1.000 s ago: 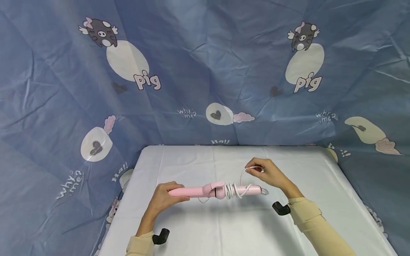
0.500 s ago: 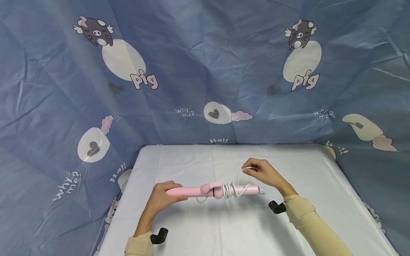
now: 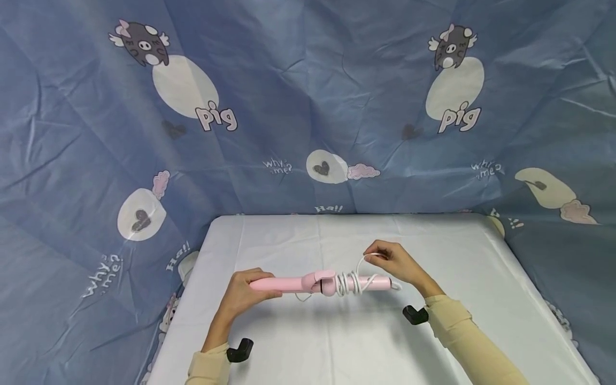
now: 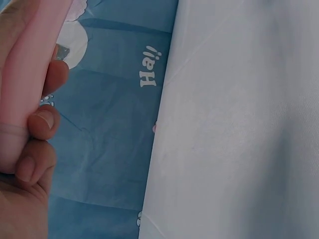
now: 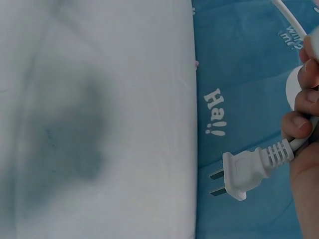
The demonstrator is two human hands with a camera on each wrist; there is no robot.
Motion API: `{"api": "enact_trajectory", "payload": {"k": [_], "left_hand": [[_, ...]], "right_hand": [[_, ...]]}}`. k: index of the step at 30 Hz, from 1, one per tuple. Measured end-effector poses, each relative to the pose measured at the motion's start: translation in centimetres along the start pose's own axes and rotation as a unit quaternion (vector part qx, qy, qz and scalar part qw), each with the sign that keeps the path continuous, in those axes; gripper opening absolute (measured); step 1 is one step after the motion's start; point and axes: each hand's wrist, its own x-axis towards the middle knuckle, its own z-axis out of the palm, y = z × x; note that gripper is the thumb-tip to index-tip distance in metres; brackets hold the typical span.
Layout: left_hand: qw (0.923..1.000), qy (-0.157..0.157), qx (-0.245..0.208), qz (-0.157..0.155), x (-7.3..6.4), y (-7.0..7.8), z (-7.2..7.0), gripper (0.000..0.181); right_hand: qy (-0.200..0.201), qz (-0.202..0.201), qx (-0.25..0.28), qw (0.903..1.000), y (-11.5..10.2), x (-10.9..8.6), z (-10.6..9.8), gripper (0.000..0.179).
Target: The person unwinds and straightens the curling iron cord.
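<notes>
A pink curling iron point(image 3: 289, 284) is held level above the table. My left hand point(image 3: 242, 292) grips its left end, and the left wrist view shows fingers curled round the pink body point(image 4: 30, 74). White cord point(image 3: 347, 283) lies in several loops around the handle, just right of the clamp lever point(image 3: 323, 275). Above the handle's right part, my right hand point(image 3: 398, 262) pinches the free stretch of cord, which runs down to the loops. In the right wrist view, a white two-prong plug point(image 5: 244, 172) hangs from the cord below the curled fingers.
A white-covered table point(image 3: 289, 342) lies beneath both hands, with soft shadows on it. Blue printed cloth point(image 3: 269, 128) hangs behind the table and along both sides. Each wrist carries a small black camera mount point(image 3: 240, 350).
The cord loops now sit closer together near the lever. My right hand has shifted slightly left, still holding the cord. The curling iron and left hand stay nearly in place.
</notes>
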Motion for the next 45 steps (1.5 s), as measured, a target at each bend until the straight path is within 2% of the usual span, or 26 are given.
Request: {"api": "enact_trajectory", "payload": {"k": [5,8,12,22,36,41,45], "left_hand": [[1.0000,-0.001,-0.004,0.000,-0.1,-0.1,0.1,0.035],[0.9998,-0.003,0.008,-0.019,-0.4,0.0,-0.1,0.034],[0.9986,-0.001,0.021,-0.050,-0.9,0.1,-0.4,0.034],[0.9973,-0.002,-0.015,-0.072,-1.3,0.1,-0.4,0.035],[0.9977,-0.005,-0.023,-0.063,-1.0,-0.3,-0.7,0.038],[0.9969,-0.002,-0.024,-0.074,-1.0,0.7,-0.9,0.034],[0.9970,0.001,-0.030,-0.071,-1.0,2.3,-1.3,0.034]], "right_hand": [[0.018,0.023,0.000,0.9996,0.5,-0.6,0.7,0.014],[0.029,0.038,0.010,0.9988,0.9,-1.0,1.2,0.016],[0.037,0.040,0.019,0.9984,1.2,-1.2,1.8,0.012],[0.024,0.047,0.028,0.9982,1.1,-1.1,1.8,0.016],[0.022,0.040,0.020,0.9987,1.5,-1.3,1.7,0.017],[0.025,0.044,0.035,0.9981,1.9,-1.6,1.9,0.015],[0.024,0.000,0.055,0.9982,2.5,-1.9,2.7,0.011]]}}
